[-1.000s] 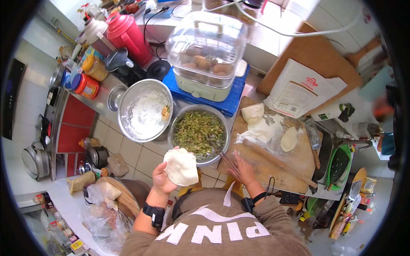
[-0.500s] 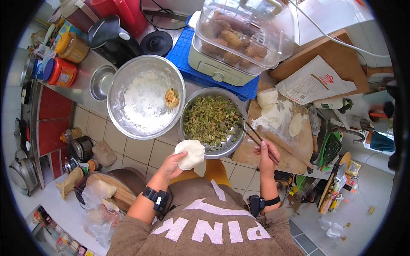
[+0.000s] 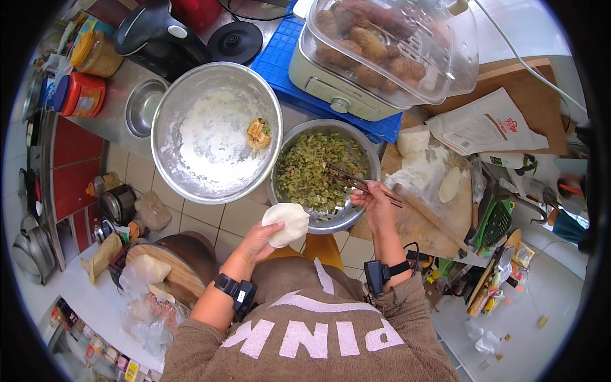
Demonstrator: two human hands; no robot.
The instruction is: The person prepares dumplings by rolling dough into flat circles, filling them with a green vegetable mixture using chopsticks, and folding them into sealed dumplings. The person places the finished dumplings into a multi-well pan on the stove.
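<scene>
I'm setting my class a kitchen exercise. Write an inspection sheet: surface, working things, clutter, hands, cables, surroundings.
Surface: wooden board, partly floured.
Working things: dough round, chopsticks, steel bowl of chopped green mixture.
Clutter: rolling pin and flattened dough piece on the board; black kettle and red jar at far left.
Hands: left hand holds the dough round; right hand grips the chopsticks, tips at the mixture.
Cables: white cable runs past the steamer.
Surroundings: tiled floor, red cabinets.

Bright, soft light, glare on the floured steel bowl (image 3: 169, 156), fisheye-bent edges, black corners
</scene>
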